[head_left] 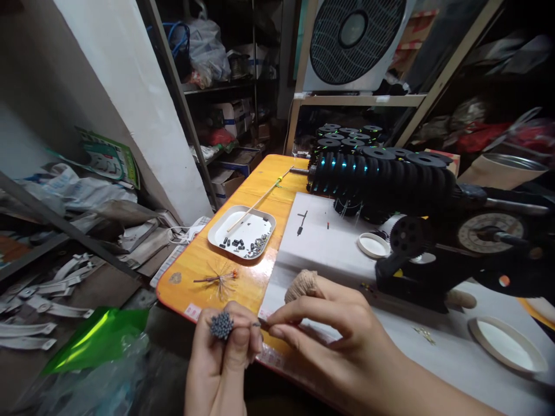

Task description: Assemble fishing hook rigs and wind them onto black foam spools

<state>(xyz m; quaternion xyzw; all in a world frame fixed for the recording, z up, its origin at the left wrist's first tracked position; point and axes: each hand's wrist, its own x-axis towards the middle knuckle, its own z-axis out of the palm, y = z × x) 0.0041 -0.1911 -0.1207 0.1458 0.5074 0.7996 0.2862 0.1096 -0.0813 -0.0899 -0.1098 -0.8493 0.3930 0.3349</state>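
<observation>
My left hand (228,352) is closed round a bundle of thin dark rods (221,326), whose ends face up, near the table's front edge. Just to its right, my right hand (338,329) pinches a small thin dark piece (262,321) between thumb and fingertips, close to the left fingers. A tan wrap (302,285) covers one finger of the right hand. Beyond the left hand lies a spray of fine wires (220,279) with orange tips. Farther back, a white tray (212,229) holds small black and metal parts and a thin stick (254,207).
On the right of the orange table (182,286) stands a black machine (381,179) with a ribbed roller. Round shallow lids (507,345) lie on the grey sheet (295,254). Behind are shelves and a box fan (355,43); green plastic (95,341) lies at left.
</observation>
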